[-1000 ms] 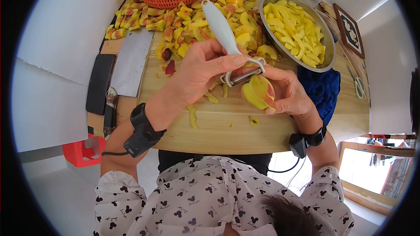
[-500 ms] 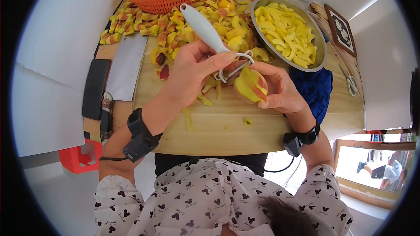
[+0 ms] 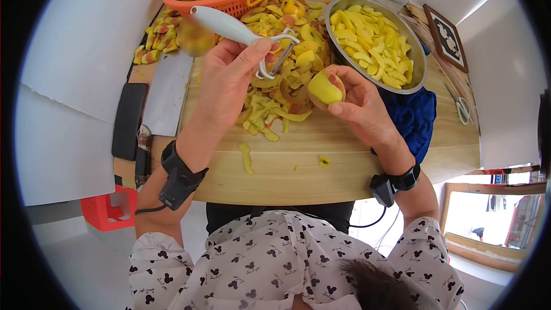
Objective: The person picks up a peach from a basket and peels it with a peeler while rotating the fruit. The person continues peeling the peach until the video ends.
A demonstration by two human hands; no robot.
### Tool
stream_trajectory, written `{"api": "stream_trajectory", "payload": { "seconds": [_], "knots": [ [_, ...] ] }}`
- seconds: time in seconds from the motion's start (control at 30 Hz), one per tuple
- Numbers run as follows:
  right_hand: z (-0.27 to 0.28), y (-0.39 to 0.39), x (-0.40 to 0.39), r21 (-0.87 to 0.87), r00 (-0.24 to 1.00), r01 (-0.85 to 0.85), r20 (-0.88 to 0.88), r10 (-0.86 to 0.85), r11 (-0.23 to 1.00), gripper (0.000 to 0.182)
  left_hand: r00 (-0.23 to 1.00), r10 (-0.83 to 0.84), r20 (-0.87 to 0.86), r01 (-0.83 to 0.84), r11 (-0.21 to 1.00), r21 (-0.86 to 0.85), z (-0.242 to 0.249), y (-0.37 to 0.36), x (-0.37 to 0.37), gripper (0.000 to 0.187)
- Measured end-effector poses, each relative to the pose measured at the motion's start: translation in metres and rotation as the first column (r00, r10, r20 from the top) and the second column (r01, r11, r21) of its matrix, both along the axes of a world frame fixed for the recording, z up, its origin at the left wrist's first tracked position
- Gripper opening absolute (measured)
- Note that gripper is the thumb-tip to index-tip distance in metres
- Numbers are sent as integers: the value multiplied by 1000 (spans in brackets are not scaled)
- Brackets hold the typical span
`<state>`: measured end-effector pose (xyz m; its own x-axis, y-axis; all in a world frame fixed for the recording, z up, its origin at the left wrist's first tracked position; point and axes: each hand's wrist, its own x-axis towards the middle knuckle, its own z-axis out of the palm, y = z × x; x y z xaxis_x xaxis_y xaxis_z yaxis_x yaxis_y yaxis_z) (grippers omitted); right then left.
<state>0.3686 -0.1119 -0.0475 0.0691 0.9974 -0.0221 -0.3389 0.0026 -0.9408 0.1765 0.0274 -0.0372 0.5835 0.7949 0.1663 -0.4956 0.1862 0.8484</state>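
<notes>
My left hand (image 3: 229, 74) is closed round the pale handle of a Y-shaped peeler (image 3: 224, 24), whose metal blade points to the right over the peelings. In my right hand (image 3: 361, 100) sits a partly peeled peach (image 3: 326, 88), with bare yellow flesh facing up and red skin left along one side. The blade and the peach are apart. Below and between the hands lies a heap of yellow and reddish peelings (image 3: 281, 95). A blurred yellow-orange round thing (image 3: 196, 35) shows beyond my left hand; I cannot make out what it is.
An orange basket (image 3: 212, 6) of whole fruit stands at the back left. A metal bowl (image 3: 422, 63) of yellow slices is at the right, by a dark blue cloth (image 3: 422, 117). A knife (image 3: 143, 158), black phone-like slab (image 3: 128, 120) and scissors (image 3: 462, 109) lie around.
My left hand has drawn the peeler left and away from the peach. The peach has turned in my right hand and shows more bare flesh. The blurred yellow-orange thing has appeared at the left.
</notes>
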Motion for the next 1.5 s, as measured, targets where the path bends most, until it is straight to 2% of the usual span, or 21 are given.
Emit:
{"api": "stream_trajectory", "payload": {
  "seconds": [0.27,0.4,0.67,0.87,1.27,1.5],
  "knots": [
    [11,-2,-6,14,998,-13,68,12,1000,58,993,-85,-76,86,996,16,3,-10,1,21],
    [9,-1,-7,34,994,-26,109,22,999,59,988,-60,-144,69,996,54,4,-20,1,21],
    [5,-2,-7,46,971,0,237,-11,999,57,957,-194,-216,230,960,157,7,-33,3,25],
    [10,-3,-10,32,959,13,284,-22,999,54,946,-236,-224,265,958,109,1,-36,5,26],
    [7,-4,-12,70,967,-26,253,8,997,52,928,-226,-296,261,962,82,9,-36,2,25],
    [6,-4,-10,90,970,-48,241,25,995,50,934,-229,-275,257,964,72,6,-34,2,25]
  ]
}}
